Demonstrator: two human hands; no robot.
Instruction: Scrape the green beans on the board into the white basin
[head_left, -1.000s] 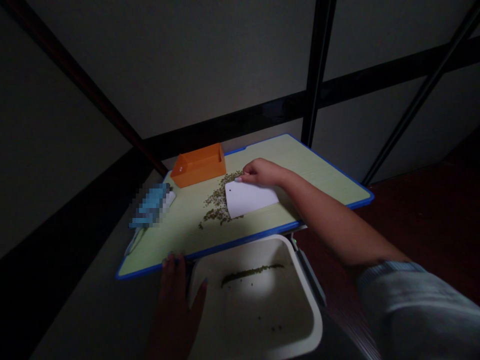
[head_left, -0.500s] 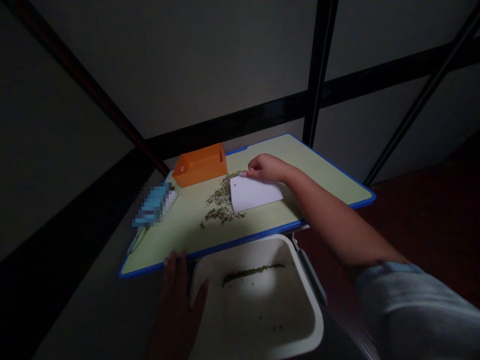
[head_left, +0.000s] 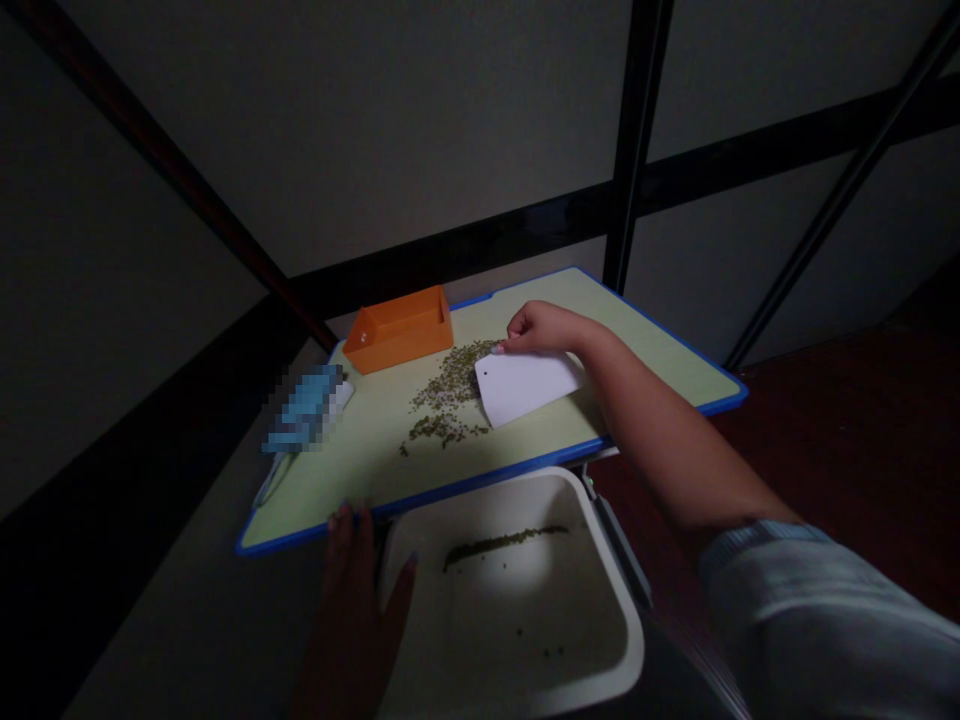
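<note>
A pale worktop (head_left: 360, 460) with a blue edge lies under the right hand (head_left: 546, 328) and ahead of the left hand (head_left: 354, 600). Just right of the left hand, below the worktop's near edge, is a white bin (head_left: 628, 610), with a dark line of grains across its inside and a few loose ones nearer. The orange box (head_left: 401, 335) sits on the worktop, left of the right hand. The left hand is spread, thumb apart from the fingers, its fingertips at the worktop's edge. A blurred blue thing (head_left: 304, 408) lies beyond it. The right hand pinches a white card (head_left: 525, 390) by its far edge, tilted over the worktop. Scattered grains (head_left: 454, 378) lie just left of the right hand, beside the card.
</note>
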